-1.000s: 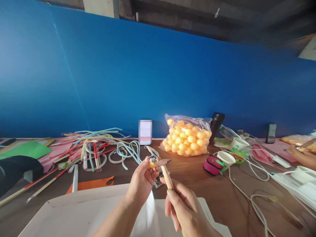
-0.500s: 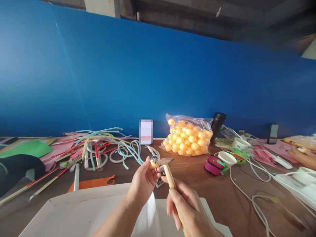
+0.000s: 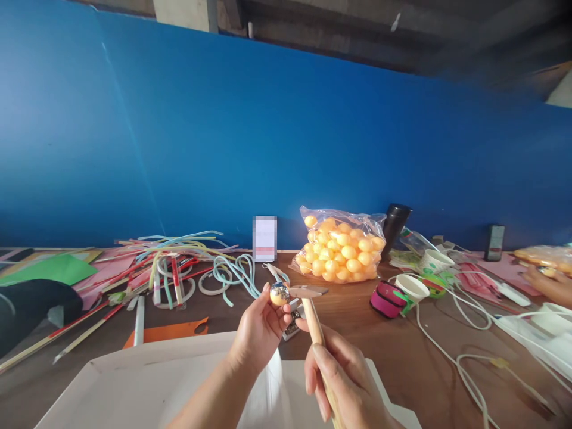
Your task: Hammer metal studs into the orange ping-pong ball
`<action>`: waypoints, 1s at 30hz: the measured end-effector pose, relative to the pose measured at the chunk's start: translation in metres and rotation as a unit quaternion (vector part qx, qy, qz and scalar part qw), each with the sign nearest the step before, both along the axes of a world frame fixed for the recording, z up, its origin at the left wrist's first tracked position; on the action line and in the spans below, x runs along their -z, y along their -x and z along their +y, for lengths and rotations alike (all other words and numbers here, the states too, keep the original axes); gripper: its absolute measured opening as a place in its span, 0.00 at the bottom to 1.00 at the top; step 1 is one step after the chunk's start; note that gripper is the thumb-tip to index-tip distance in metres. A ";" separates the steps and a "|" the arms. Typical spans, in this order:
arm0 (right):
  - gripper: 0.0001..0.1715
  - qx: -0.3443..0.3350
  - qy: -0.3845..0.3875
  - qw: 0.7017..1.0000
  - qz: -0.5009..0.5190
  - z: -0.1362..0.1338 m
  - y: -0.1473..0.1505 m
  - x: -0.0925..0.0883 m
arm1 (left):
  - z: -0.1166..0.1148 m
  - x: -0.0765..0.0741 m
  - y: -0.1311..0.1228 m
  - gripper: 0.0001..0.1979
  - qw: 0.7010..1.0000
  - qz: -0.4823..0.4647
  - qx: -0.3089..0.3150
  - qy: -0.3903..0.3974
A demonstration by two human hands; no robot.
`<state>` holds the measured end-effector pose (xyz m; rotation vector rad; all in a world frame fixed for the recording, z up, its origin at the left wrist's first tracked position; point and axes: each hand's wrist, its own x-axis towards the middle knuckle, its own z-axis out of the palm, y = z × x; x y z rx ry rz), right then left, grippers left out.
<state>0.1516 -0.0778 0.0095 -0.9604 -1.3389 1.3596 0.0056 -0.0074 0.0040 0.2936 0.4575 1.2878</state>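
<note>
My left hand [image 3: 258, 335] pinches a yellow ping-pong ball [image 3: 277, 300] whose upper side is covered with shiny silver studs, which look like thumbtack heads. In my right hand [image 3: 343, 376] is a small hammer [image 3: 313, 325], gripped around its wooden handle. The metal head lies level just to the right of the ball, its blunt end close to the studs. Behind my hands, partly hidden, sits a small box [image 3: 292, 326] of shiny metal pieces.
A clear bag [image 3: 342, 250] of yellow balls stands ahead, a phone [image 3: 265, 239] to its left. Coloured tubes and sticks [image 3: 174, 268] lie left. A pink pouch [image 3: 386, 299], a paper cup [image 3: 412, 288] and white cables are right. Another person's hand [image 3: 543, 280] shows far right.
The hammer has drawn a little to the right, away from the ball, along with my right hand. My left hand keeps the ball in almost the same place.
</note>
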 end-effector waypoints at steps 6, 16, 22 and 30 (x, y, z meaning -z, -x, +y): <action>0.34 -0.021 0.003 0.999 -0.031 0.000 -0.001 -0.001 | 0.001 0.006 -0.002 0.11 0.999 0.012 -0.003 -0.034; 0.34 -0.014 0.002 0.999 -0.036 0.001 0.002 0.001 | 0.000 0.007 -0.004 0.12 0.994 0.061 -0.041 -0.077; 0.33 -0.013 0.004 0.999 -0.049 0.000 0.002 -0.002 | 0.000 0.008 -0.004 0.13 0.993 0.066 -0.055 -0.081; 0.32 -0.015 0.000 0.999 -0.050 0.000 0.001 -0.003 | 0.000 0.008 -0.004 0.14 0.991 0.083 -0.058 -0.087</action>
